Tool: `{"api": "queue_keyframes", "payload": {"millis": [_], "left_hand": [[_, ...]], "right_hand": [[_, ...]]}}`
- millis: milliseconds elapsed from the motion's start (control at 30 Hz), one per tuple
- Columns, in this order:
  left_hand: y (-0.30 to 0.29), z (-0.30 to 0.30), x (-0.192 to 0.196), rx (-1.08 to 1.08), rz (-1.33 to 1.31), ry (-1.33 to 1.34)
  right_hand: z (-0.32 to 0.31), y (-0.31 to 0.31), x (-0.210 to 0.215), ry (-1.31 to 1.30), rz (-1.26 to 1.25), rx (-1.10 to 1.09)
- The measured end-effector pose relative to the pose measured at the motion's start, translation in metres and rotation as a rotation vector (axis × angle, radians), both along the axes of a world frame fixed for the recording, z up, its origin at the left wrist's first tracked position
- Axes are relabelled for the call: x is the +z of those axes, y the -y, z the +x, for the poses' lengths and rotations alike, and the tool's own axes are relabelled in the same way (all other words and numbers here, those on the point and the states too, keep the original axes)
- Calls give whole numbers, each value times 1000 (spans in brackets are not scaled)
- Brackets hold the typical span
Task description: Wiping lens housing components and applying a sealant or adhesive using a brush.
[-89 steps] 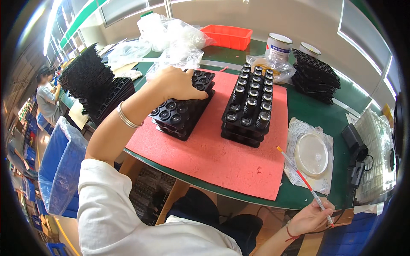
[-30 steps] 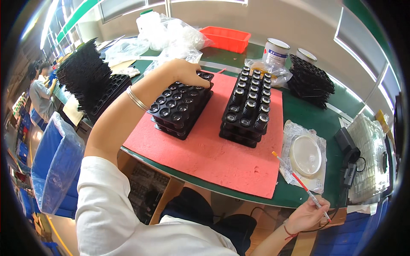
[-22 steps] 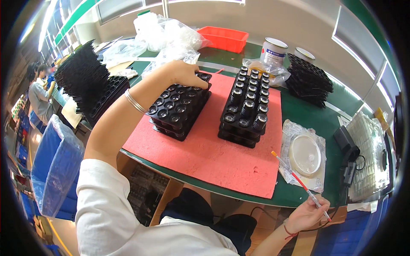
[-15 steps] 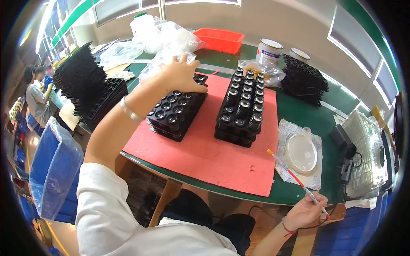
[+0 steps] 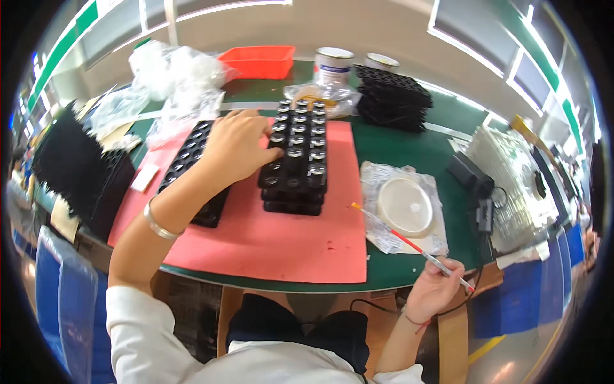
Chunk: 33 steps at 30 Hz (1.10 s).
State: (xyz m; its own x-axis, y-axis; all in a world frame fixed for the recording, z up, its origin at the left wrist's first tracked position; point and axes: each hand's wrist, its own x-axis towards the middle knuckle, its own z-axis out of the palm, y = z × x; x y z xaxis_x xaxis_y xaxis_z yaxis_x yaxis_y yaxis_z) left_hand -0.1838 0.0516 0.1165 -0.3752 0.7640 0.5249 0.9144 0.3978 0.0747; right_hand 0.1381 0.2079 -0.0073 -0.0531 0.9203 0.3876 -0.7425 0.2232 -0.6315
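A black moulded tray [image 5: 293, 203], doubled up on another, holds rows of short black cylinders [image 5: 295, 153] with shiny round tops. My left hand [image 5: 236, 144] reaches to its left edge, thumb and forefinger apart beside the nearest row; the other fingertips are partly hidden. Under my left forearm lies a second black tray [image 5: 185, 157] with round pockets, partly covered by the arm. Both trays rest on a pink foam mat [image 5: 288, 256]. My right hand [image 5: 438, 281] holds a thin red-and-silver paintbrush [image 5: 409, 242], its yellowish tip pointing up and left, near a round white lid [image 5: 405, 205].
Stacked black trays stand at the left [image 5: 77, 173] and back right [image 5: 393, 99]. Behind the mat are plastic bags [image 5: 173, 77], a red bin [image 5: 259, 63] and a tin [image 5: 333, 66]. A clear stack [image 5: 511, 182] and a black adapter [image 5: 470, 169] occupy the right side.
My left hand has moved from the left tray to the left edge of the right tray. The whole view has shifted, with the table things further left. My right hand still holds the paintbrush.
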Motion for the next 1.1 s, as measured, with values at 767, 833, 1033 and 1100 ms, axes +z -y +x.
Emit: {"api": "queue_keyframes", "payload": {"millis": [767,833,1033,1100], "left_hand": [[17,86,-66,-684,66,541],[21,87,-62,-550,-22,858],[24,86,-64,-492,57,1358],[21,82,-71,-498,81,1401]], "right_hand": [[29,-2,35,836,775,-733],[28,2,34,822,738,-743],[21,4,36,435,304,-700],[19,4,38,200,164,-538]]}}
